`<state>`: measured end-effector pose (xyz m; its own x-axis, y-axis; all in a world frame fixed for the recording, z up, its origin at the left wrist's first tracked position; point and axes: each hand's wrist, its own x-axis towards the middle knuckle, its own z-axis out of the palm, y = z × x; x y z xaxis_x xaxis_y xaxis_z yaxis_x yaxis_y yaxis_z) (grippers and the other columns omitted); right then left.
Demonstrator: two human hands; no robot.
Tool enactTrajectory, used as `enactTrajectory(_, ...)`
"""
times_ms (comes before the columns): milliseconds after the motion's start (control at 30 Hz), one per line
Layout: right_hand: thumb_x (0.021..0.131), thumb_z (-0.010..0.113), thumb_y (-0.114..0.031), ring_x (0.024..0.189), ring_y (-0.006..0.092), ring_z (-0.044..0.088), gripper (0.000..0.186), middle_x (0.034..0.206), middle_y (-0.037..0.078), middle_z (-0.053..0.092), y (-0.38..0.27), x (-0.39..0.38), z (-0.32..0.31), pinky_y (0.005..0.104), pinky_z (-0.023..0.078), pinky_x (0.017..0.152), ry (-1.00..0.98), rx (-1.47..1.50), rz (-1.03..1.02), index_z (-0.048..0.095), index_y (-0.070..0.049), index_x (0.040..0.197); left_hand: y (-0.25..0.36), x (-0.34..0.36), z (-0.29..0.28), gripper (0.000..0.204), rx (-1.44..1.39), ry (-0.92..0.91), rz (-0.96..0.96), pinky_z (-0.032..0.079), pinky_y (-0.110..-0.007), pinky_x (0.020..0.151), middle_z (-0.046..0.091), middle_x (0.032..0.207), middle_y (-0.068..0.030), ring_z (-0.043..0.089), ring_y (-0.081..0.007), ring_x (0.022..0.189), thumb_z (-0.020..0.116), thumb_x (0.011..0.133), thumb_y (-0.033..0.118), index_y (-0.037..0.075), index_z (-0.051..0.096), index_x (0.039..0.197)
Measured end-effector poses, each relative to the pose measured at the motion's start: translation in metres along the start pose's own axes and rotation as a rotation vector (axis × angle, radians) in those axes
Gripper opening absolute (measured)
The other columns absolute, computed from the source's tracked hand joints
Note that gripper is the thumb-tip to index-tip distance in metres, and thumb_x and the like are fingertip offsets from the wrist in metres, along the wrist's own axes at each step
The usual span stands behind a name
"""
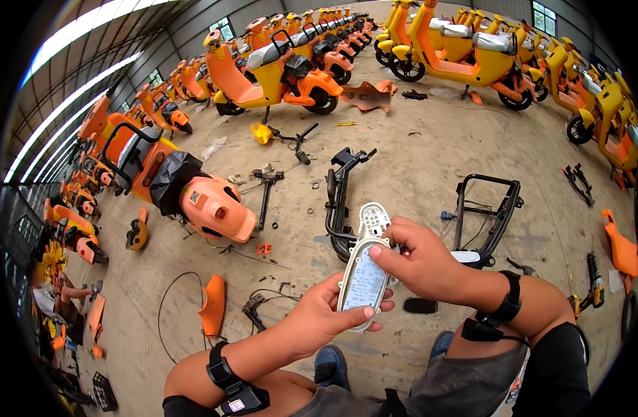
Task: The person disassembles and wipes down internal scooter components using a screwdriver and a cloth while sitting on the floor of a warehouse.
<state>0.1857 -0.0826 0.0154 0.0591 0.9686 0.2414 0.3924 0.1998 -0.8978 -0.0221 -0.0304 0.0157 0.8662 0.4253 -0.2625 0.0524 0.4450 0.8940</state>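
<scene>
My left hand (319,313) holds the lower end of an oblong off-white casing (364,278) with a pale label on its face, its thumb lying across the bottom. My right hand (413,254) grips the upper right of that casing, thumb pressed near its top. Above it a white perforated piece (372,217) sticks up at my right fingers; whether it is joined to the casing I cannot tell. Beyond them lie a black tubular frame (338,194) and a second black frame (489,184). A small black oblong piece (421,306) lies below my right hand.
Rows of orange and yellow scooters (277,83) surround me. Orange panels (213,306), cables, handlebar parts (267,198) and a power drill (595,278) lie on the concrete floor (409,139). A seated person (62,295) is at far left. My shoes (331,361) are below.
</scene>
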Motion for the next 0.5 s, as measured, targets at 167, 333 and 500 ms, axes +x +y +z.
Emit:
enactTrajectory(167,0.093,0.064,-0.029,0.074,0.0168,0.051,0.032,0.090,0.009,0.054,-0.0025,0.0011,0.0001,0.0317,0.043,0.064,-0.005,0.009,0.002,0.062,0.003,0.091,0.0011,-0.0004,0.0001,0.057,-0.016,-0.003,-0.010,0.056,-0.042,0.094,0.056,0.131,-0.0165,0.059,-0.0281,0.120,0.068,0.090,0.004,0.003,0.039,0.139)
enactTrajectory(333,0.093,0.064,-0.028,0.077,0.0163,0.051,0.031,0.091,0.009,0.054,-0.0014,0.0027,-0.0020,0.0314,0.043,0.066,-0.018,0.012,0.023,0.063,0.003,0.094,0.0037,-0.0018,0.0004,0.051,-0.056,-0.073,0.007,0.054,-0.041,0.097,0.053,0.137,-0.0159,0.055,-0.0273,0.125,0.063,0.095,0.011,0.002,0.038,0.138)
enactTrajectory(500,0.092,0.065,-0.028,0.077,0.0159,0.051,0.031,0.091,0.008,0.054,-0.0076,0.0007,-0.0026,0.0312,0.043,0.066,-0.007,0.049,0.040,0.064,0.003,0.095,0.0016,-0.0008,-0.0027,0.050,-0.171,-0.121,0.008,0.053,-0.042,0.098,0.052,0.138,-0.0168,0.055,-0.0280,0.126,0.057,0.100,0.023,0.002,0.037,0.140)
